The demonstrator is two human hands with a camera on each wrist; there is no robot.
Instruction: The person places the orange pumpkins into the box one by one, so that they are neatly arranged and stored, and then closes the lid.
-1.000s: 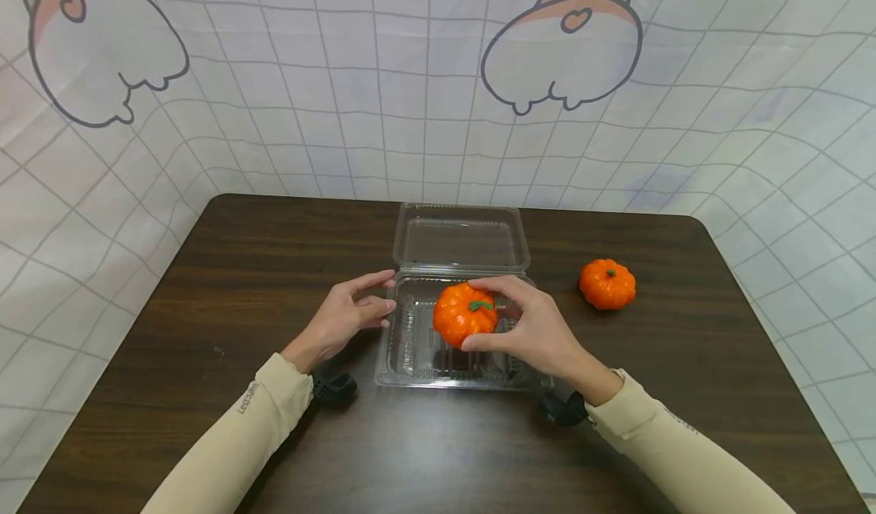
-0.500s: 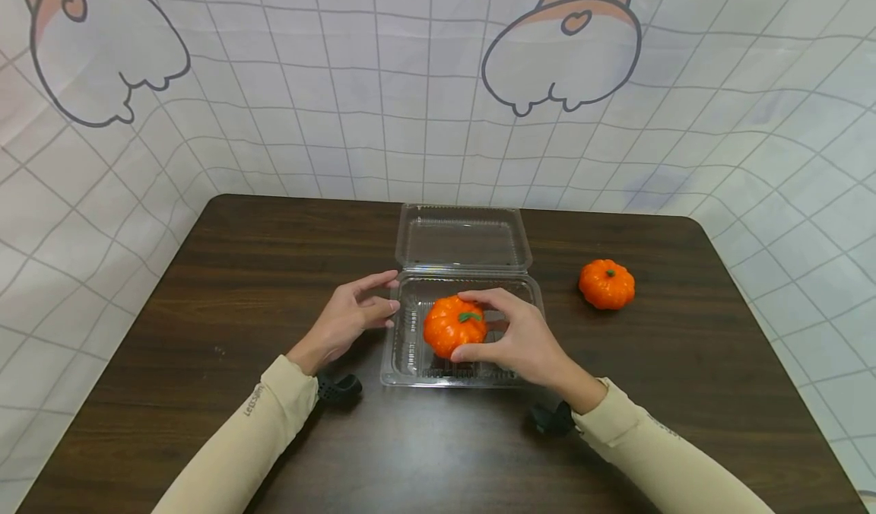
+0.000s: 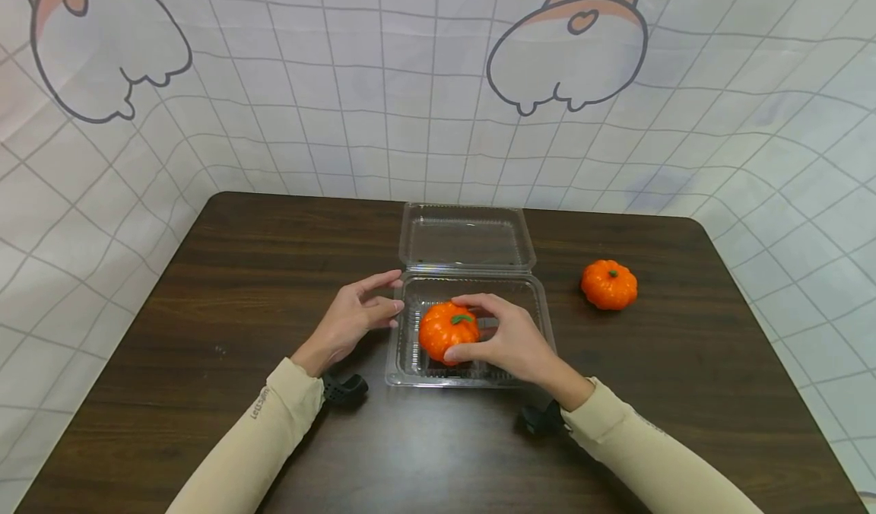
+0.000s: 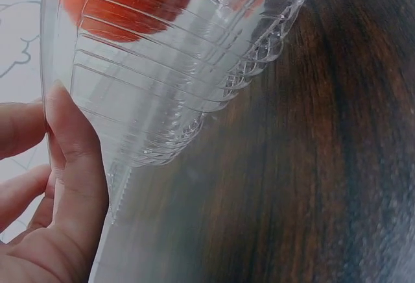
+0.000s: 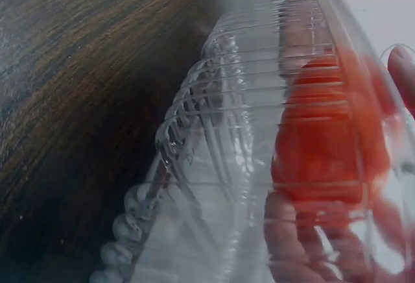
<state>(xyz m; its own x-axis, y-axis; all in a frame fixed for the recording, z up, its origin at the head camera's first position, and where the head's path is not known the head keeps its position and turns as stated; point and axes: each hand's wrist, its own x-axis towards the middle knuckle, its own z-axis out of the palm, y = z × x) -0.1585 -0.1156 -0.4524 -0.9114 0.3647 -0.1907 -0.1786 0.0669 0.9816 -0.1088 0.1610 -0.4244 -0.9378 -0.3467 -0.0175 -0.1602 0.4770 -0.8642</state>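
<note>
A clear plastic clamshell container [image 3: 417, 382] lies on the table with its lid [image 3: 468, 238] folded back. My right hand [image 3: 513, 344] grips an orange toy pumpkin [image 3: 441, 331] with a green stem, thumb on the near side and fingers on the far side, low within the container's base. In the right wrist view the pumpkin [image 5: 318, 140] shows through the ribbed side wall. My left hand [image 3: 352, 316] is at the container's left edge. Seen from the left wrist, its thumb and fingers [image 4: 74, 140] pinch the rim from both sides.
A second orange pumpkin [image 3: 609, 284] sits on the dark wooden table [image 3: 274, 255] to the right of the container. White grid-patterned cloth [image 3: 383, 118] hangs behind the table and along both sides. Dark wrist mounts [image 3: 344, 389] hang beneath both wrists.
My right hand has carried the pumpkin leftward and down, deeper into the container's base. The left hand stays at the container's edge; the second pumpkin has not moved.
</note>
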